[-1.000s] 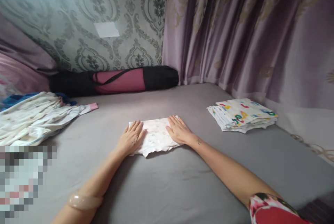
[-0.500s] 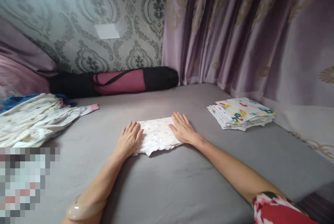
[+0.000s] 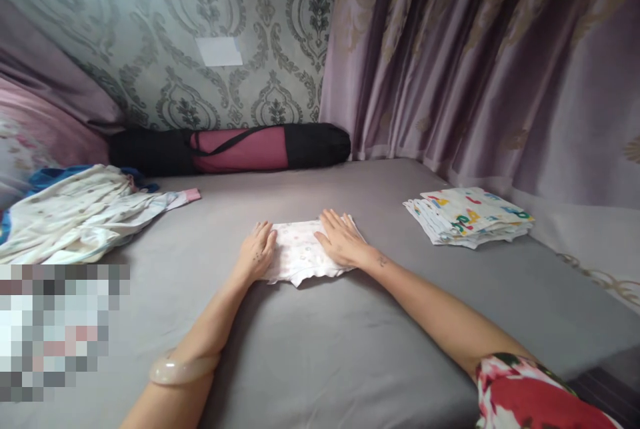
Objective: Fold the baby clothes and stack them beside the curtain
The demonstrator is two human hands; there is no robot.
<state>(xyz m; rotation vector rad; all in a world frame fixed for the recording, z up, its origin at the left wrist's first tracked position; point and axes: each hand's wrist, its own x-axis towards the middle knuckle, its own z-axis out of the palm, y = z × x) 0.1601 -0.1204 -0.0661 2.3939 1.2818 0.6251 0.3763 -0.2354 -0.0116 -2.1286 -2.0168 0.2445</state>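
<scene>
A small white printed garment (image 3: 297, 252), folded into a flat rectangle with a wavy near edge, lies on the grey bed sheet (image 3: 310, 349). My left hand (image 3: 257, 252) rests on its left edge, fingers stretched forward. Flat across its right part lies my right hand (image 3: 343, 239), with the fingers extended and the thumb pointing left. Both palms press down on the cloth without gripping it. The exact kind of garment cannot be made out.
On the right sits a stack of folded white clothes (image 3: 473, 216) with colourful prints. A loose heap of clothes (image 3: 85, 209) lies at the left. Against the wall rests a long black and maroon bag (image 3: 240, 149). Purple curtains (image 3: 400, 69) hang at the right.
My right hand has slid a little left, inward over the cloth, showing more of its right corner. My left hand stays at the left edge. The view has shifted slightly.
</scene>
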